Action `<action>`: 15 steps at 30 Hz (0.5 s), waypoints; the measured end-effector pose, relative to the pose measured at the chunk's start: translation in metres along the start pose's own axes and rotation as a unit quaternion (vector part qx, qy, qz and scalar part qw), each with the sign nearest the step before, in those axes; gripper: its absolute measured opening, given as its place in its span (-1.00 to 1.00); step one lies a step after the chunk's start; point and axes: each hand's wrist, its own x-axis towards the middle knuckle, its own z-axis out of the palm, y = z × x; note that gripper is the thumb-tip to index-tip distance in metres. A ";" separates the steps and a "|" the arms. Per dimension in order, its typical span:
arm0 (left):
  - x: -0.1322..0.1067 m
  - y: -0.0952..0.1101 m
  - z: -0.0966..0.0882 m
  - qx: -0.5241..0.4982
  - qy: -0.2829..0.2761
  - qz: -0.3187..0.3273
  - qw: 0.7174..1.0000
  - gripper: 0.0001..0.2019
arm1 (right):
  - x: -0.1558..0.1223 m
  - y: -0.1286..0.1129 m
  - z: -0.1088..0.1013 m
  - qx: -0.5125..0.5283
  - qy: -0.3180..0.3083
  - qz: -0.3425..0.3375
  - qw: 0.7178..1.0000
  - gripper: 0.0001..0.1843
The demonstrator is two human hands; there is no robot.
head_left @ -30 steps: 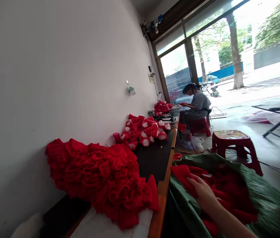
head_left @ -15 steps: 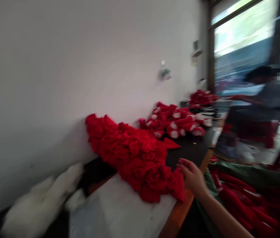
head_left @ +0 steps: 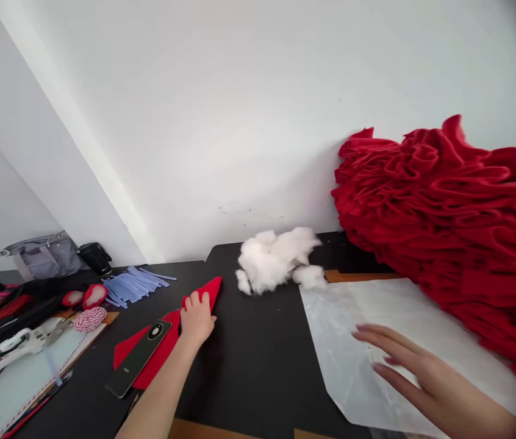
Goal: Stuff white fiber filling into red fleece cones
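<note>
My left hand lies over a pointed red fabric piece, its fingers curled onto the cloth. More red fabric spreads below that hand, partly covered by a dark smartphone. My right hand hovers over a translucent plastic sheet, fingers apart and holding nothing. To its right rises a tall heap of red fabric pieces. White stuffing sits between the hands, farther back near the wall.
Pale blue sticks lie in a bunch at the left, near a roll of red-and-white twine. A white glue gun rests on a light mat farther left. Behind stand a grey bag and a black case.
The view has swung left from the red heap and the window. My right hand has moved away from the heap's edge. My left hand has come into view on the red fabric.
</note>
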 end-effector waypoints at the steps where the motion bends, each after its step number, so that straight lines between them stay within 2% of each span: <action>1: 0.009 -0.013 -0.004 -0.003 -0.012 -0.015 1.000 -0.64 | 0.026 -0.002 0.011 -0.023 -0.039 -0.014 0.999 -0.58; 3: 0.018 -0.033 -0.013 -0.028 -0.031 -0.015 0.999 -0.79 | 0.075 -0.002 0.036 -0.072 -0.059 -0.018 0.996 -0.57; 6: 0.017 -0.047 -0.030 -0.099 -0.017 0.013 0.995 -0.95 | 0.129 0.000 0.070 -0.141 -0.030 0.007 0.990 -0.57; 8: 0.010 -0.049 -0.041 -0.148 0.009 0.021 0.989 -0.90 | 0.147 -0.004 0.085 -0.161 0.005 0.032 0.986 -0.58; 10: 0.004 -0.049 -0.051 -0.213 0.033 0.013 0.976 -0.81 | 0.152 -0.017 0.097 -0.162 0.024 0.030 0.986 -0.61; 12: 0.000 -0.048 -0.056 -0.335 0.039 -0.018 0.941 -0.74 | 0.154 -0.038 0.111 -0.141 0.007 -0.008 0.990 -0.61; 13: -0.002 -0.047 -0.057 -0.412 0.035 -0.040 0.910 -0.72 | 0.155 -0.051 0.121 -0.123 -0.011 -0.034 0.992 -0.62; 15: -0.005 -0.042 -0.056 -0.558 0.020 -0.092 0.824 -0.69 | 0.161 -0.076 0.144 -0.080 -0.051 -0.078 0.992 -0.58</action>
